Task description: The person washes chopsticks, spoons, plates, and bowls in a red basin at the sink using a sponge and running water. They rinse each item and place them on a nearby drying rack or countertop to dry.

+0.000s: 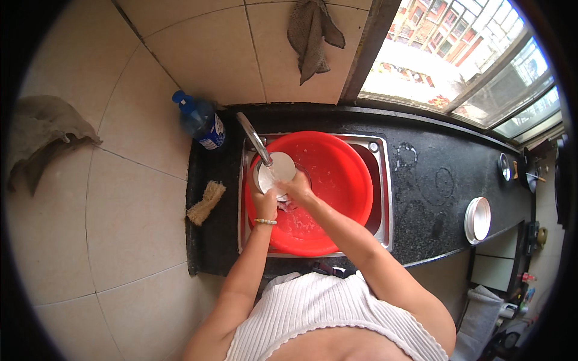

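Observation:
Under the curved chrome faucet (255, 137), a white bowl (283, 166) is tilted over a big red plastic basin (334, 216). Water from the spout runs into it. My left hand (265, 203), with a beaded bracelet at the wrist, grips the bowl's left and lower side. At its right side is my right hand (295, 187), its fingertips blurred against the white surface. Some water lies in the basin, and part of another dish shows beneath my hands, mostly hidden. The basin sits in a stainless steel sink (384, 203).
Left of the sink lie a loofah scrubber (207, 203) and a blue pump bottle (202, 122). Stacked white dishes (477, 220) and a metal bowl (505, 167) are on the wet black countertop (420, 207) at right. A grey cloth (311, 40) hangs on the tiled wall beside a window (451, 58).

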### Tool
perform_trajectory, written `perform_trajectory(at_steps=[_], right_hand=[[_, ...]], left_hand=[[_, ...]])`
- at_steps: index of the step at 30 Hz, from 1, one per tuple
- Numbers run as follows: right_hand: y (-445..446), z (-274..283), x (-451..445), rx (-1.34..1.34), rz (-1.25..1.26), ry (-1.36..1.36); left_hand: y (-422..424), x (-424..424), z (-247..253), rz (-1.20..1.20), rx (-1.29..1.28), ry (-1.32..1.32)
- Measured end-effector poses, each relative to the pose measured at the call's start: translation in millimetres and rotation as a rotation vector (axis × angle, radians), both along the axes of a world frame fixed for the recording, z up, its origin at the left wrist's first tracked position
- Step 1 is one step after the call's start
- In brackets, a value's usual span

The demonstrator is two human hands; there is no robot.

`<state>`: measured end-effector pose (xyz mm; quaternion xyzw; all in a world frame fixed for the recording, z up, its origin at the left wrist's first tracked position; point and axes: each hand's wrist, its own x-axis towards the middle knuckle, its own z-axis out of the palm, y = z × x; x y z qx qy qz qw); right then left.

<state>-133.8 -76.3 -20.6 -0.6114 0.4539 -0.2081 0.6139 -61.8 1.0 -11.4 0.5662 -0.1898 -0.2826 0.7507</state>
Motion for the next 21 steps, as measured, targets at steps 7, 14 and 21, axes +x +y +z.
perform_trajectory(at_steps=[7,14,21], right_hand=[[-12,39,-18,-1.474,0.282,0.132],[-9,15,2,-0.39,0.519,-0.025],[-23,30,-4,-0.348,0.787,0.083]], left_hand=[[2,5,-31,-0.014,0.159,0.447],[-7,-5,-30,-0.092,0.044,0.307],[-8,4,-26,-0.055,0.206,-0.003]])
